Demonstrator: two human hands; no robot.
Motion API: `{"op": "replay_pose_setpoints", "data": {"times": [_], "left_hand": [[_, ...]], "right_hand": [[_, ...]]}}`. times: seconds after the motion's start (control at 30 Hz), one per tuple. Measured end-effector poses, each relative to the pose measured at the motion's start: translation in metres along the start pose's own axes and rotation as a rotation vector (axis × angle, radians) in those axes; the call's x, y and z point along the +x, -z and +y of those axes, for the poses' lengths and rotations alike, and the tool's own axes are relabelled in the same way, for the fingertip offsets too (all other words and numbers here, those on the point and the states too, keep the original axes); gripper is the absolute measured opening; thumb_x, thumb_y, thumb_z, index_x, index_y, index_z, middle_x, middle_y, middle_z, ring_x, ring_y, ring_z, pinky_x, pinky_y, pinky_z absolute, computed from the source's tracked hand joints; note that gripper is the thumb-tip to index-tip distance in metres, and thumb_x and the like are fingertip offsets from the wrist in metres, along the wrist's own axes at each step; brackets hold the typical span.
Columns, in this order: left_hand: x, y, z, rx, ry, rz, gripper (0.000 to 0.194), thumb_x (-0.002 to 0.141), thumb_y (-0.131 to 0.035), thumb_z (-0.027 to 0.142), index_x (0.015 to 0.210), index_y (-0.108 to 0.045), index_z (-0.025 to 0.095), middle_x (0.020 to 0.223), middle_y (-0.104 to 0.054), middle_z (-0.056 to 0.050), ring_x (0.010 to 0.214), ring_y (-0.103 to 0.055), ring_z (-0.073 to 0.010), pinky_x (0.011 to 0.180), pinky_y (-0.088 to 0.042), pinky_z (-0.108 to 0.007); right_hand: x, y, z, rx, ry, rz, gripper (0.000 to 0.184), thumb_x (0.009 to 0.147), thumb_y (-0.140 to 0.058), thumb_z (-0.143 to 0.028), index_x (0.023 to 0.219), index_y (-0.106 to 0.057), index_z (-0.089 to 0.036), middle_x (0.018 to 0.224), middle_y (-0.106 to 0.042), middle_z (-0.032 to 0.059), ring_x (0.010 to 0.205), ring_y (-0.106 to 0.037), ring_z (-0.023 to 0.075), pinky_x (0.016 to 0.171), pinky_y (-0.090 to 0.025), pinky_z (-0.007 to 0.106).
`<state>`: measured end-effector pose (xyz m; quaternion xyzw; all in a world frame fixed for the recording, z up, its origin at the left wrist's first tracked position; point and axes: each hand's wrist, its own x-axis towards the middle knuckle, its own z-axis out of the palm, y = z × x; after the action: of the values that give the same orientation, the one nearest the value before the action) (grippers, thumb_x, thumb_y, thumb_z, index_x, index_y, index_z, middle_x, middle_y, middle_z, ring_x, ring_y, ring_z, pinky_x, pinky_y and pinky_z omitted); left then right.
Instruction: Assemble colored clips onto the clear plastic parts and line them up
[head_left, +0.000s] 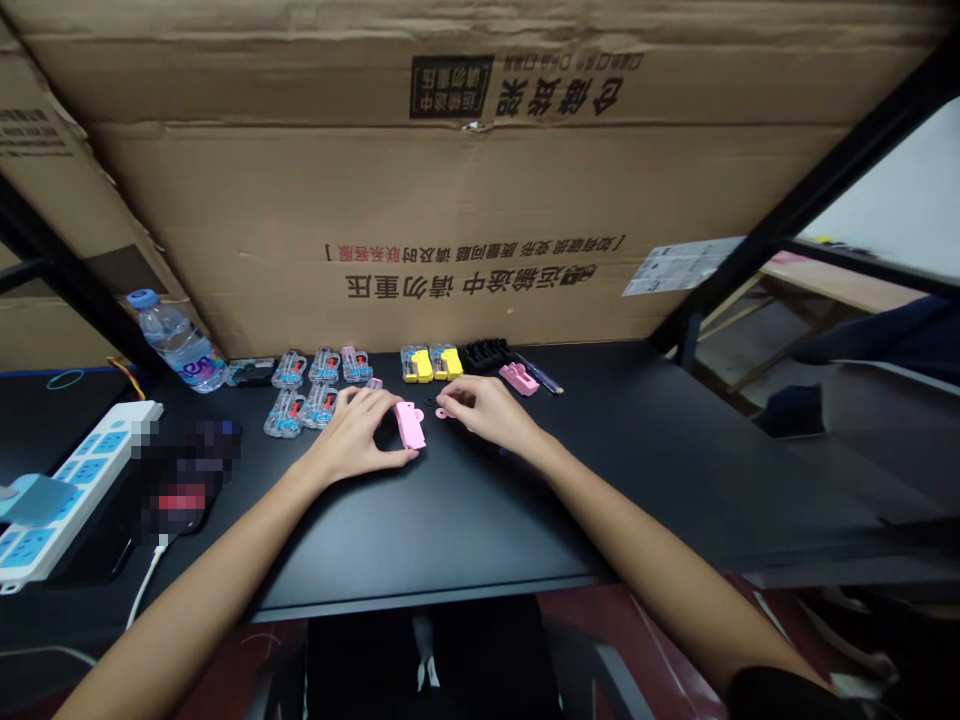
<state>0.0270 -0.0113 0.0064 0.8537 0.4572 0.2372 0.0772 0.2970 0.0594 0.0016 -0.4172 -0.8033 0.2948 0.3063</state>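
As the head view shows, the left hand (357,432) grips a boxy pink plastic case (410,426) mid-way along the smooth black table (675,450). The right hand (484,408) bends over a flat pink ring (441,413), grip unclear. Tabletop stretches rightward between cardboard (465,200) and straight front edge (450,597).

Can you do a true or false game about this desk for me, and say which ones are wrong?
1. The left hand holds a pink piece. True.
2. The bottle has a red cap. False: its cap is blue.
3. Two yellow pieces sit side by side. True.
4. The right hand grips the bottle. False: its fingertips are at a small pink ring.
5. The power strip is on the person's left. True.
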Motion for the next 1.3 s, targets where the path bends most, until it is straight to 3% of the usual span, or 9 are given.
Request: {"op": "replay_pose_setpoints", "data": {"times": [0.07,0.2,0.4,0.57,0.7,0.83,0.97,1.1,1.3], "left_hand": [[0.0,-0.001,-0.001,0.011,0.0,-0.017,0.063,0.083,-0.076,0.065,0.13,-0.06,0.026,0.132,-0.071,-0.009,0.129,-0.06,-0.0346,0.116,-0.03,-0.054],[-0.001,-0.002,-0.004,0.016,-0.006,-0.034,0.063,0.084,-0.076,0.065,0.13,-0.061,0.026,0.131,-0.071,-0.01,0.13,-0.059,-0.0351,0.116,-0.03,-0.055],[-0.001,-0.004,-0.005,0.013,-0.003,-0.029,0.062,0.083,-0.077,0.063,0.131,-0.062,0.026,0.129,-0.071,-0.009,0.129,-0.059,-0.0352,0.116,-0.031,-0.057],[-0.001,-0.003,-0.005,0.016,0.0,-0.025,0.062,0.084,-0.076,0.065,0.129,-0.061,0.026,0.129,-0.071,-0.008,0.13,-0.059,-0.0344,0.117,-0.029,-0.056],[-0.001,-0.003,-0.005,0.019,-0.006,-0.024,0.062,0.084,-0.076,0.065,0.13,-0.062,0.026,0.129,-0.071,-0.008,0.13,-0.059,-0.0342,0.117,-0.03,-0.055],[-0.001,-0.003,-0.003,0.013,-0.005,-0.01,0.062,0.084,-0.077,0.063,0.131,-0.062,0.027,0.128,-0.07,-0.008,0.129,-0.059,-0.0345,0.118,-0.031,-0.056],[-0.001,-0.001,0.0,-0.007,-0.004,0.002,0.059,0.084,-0.078,0.062,0.129,-0.062,0.027,0.126,-0.071,-0.008,0.128,-0.06,-0.0338,0.118,-0.031,-0.055],[-0.001,0.002,0.002,-0.008,-0.015,0.028,0.058,0.083,-0.078,0.061,0.127,-0.063,0.026,0.121,-0.073,-0.007,0.126,-0.061,-0.0335,0.119,-0.03,-0.054],[-0.001,0.004,0.003,-0.015,-0.021,0.046,0.057,0.084,-0.076,0.062,0.127,-0.063,0.027,0.12,-0.074,-0.006,0.125,-0.062,-0.0324,0.119,-0.029,-0.054]], "right_hand": [[0.003,0.012,0.007,-0.116,0.017,0.007,0.023,0.094,-0.069,-0.039,0.087,-0.08,-0.02,0.082,-0.08,0.005,0.071,-0.071,0.0198,0.064,-0.05,0.03],[0.004,0.024,0.008,-0.166,-0.029,-0.109,0.021,0.091,-0.073,-0.04,0.083,-0.078,-0.021,0.074,-0.079,0.0026,0.064,-0.07,0.0187,0.059,-0.045,0.028],[0.002,0.015,0.01,-0.142,-0.085,-0.208,0.034,0.09,-0.077,-0.054,0.086,-0.075,-0.02,0.061,-0.074,0.0007,0.059,-0.071,0.0186,0.058,-0.046,0.026],[0.003,0.014,0.012,-0.039,-0.101,-0.222,0.029,0.089,-0.078,-0.047,0.085,-0.071,-0.019,0.069,-0.075,0.0008,0.052,-0.07,0.0161,0.056,-0.048,0.025],[0.002,0.015,-0.001,0.082,-0.09,-0.187,0.03,0.089,-0.076,-0.047,0.08,-0.068,-0.019,0.064,-0.072,0.0005,0.049,-0.066,0.0157,0.052,-0.048,0.026],[-0.003,0.003,-0.021,0.21,0.023,-0.076,0.032,0.092,-0.073,-0.052,0.09,-0.071,-0.02,0.077,-0.077,0.0033,0.059,-0.068,0.0176,0.054,-0.054,0.029],[-0.009,-0.013,-0.03,0.153,0.278,0.031,0.024,0.098,-0.07,-0.047,0.096,-0.075,-0.024,0.096,-0.08,0.007,0.083,-0.075,0.0226,0.078,-0.063,0.037],[-0.011,-0.02,-0.024,0.091,0.456,-0.007,0.019,0.104,-0.063,-0.038,0.103,-0.076,-0.024,0.106,-0.079,0.0091,0.095,-0.075,0.0229,0.088,-0.063,0.038],[-0.01,-0.017,-0.02,0.105,0.497,-0.021,0.017,0.105,-0.064,-0.035,0.105,-0.077,-0.025,0.113,-0.078,0.0099,0.104,-0.076,0.0238,0.094,-0.063,0.041]]}}
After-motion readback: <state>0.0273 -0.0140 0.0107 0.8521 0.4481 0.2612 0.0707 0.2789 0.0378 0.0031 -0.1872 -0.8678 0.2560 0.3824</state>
